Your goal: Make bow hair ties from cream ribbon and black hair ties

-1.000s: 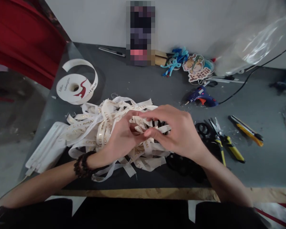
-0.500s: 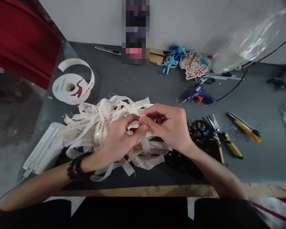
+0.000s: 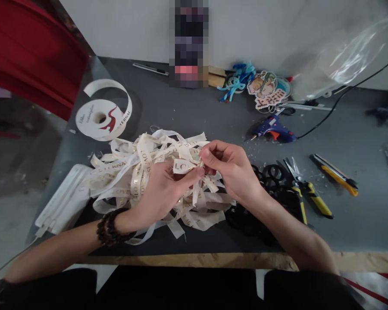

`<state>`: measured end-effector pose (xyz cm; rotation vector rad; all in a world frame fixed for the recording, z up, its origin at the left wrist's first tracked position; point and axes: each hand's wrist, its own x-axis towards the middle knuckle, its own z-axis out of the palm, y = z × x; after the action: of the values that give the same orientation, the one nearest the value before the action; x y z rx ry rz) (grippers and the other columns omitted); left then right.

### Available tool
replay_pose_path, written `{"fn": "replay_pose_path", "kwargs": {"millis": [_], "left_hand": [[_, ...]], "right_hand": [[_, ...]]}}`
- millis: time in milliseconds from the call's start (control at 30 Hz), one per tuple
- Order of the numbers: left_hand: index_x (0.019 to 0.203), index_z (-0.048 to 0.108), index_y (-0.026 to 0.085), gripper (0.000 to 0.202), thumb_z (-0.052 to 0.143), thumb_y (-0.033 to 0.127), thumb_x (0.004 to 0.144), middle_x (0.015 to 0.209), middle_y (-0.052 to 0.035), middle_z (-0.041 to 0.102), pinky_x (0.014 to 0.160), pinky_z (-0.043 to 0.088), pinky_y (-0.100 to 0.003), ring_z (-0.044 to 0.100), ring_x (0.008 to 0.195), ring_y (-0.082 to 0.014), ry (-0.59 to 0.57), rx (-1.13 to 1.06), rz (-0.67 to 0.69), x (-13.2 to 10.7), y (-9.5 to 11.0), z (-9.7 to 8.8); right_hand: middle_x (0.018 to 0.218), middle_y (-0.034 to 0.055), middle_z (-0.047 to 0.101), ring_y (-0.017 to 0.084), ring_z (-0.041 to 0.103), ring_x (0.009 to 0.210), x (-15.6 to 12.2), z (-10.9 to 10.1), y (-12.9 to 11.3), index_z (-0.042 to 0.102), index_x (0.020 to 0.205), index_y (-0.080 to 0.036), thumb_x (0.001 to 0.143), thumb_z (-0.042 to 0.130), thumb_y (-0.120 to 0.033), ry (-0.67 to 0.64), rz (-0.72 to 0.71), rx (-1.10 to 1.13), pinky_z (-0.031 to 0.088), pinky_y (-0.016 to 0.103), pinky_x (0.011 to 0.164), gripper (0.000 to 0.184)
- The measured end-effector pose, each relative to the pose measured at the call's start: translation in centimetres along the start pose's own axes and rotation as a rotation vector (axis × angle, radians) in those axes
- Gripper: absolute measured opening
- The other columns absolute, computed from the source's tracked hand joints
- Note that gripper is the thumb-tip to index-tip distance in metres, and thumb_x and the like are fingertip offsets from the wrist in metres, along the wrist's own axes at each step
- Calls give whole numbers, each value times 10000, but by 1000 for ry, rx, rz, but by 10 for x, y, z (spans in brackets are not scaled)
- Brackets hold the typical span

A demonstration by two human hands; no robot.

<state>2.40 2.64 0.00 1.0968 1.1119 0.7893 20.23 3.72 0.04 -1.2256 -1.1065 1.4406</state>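
Ribbon piece (image 3: pixel 181 166): a short white printed length, mid-frame, held up over the loose ribbon pile (image 3: pixel 145 150).
Left hand (image 3: pixel 163 189): fingers curled, thumb pressed down, pinching the ribbon piece with its lettering showing.
Right hand (image 3: pixel 234 168): thumb and forefinger nearly meeting on the ribbon piece's gathered right end; their exact grip is partly hidden.
Pinch work: I'd keep the left thumb firm as an anchor and let the right fingertips do the fine shaping, easing the lettered face so it doesn't crease.
Stray strips: loose ends lie right under the fingers and could snag, so I'd work slightly higher.
Right side: black rings (image 3: pixel 274 173) near the right wrist, then snips (image 3: pixel 297 176) with parted blades; the glue gun (image 3: pixel 273 128) points its nozzle leftward.
Open room: bare grey tabletop (image 3: pixel 184 112) above the hands.
Near edge: wooden edge (image 3: pixel 197 260) along the bottom, beneath both forearms.
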Motion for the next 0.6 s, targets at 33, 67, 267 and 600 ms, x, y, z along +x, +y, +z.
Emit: {"fn": "replay_pose_path", "kwargs": {"millis": [33,67,267,600], "left_hand": [[752,706,219,317,846,480,866,643,-4,644,571,470,-292,644,695,-176,9,-50,-29,-1,0,2],[731,694,219,332,861,482,847,628,-3,626,571,476,-295,648,703,-181,13,-94,-56,-2,0,3],[758,722,226,271,825,448,875,678,-12,642,604,521,-315,643,701,-177,-13,-171,-115,-5,3,10],[732,683,208,325,818,452,898,743,-11,658,666,540,-312,622,725,-160,101,-152,11,3,-12,7]], "right_hand": [[672,-28,596,92,489,586,1,0,1,693,793,-194,860,845,-536,4,12,20,422,259,545,379],[674,-29,589,92,484,591,1,0,0,689,787,-193,847,857,-533,5,13,30,423,258,549,384],[657,-42,554,85,451,565,6,-1,-1,659,766,-195,824,873,-504,-25,10,37,407,258,524,380],[828,23,741,143,674,710,7,-7,3,688,1077,-189,981,656,-628,-55,-91,-219,533,277,646,450]]}}
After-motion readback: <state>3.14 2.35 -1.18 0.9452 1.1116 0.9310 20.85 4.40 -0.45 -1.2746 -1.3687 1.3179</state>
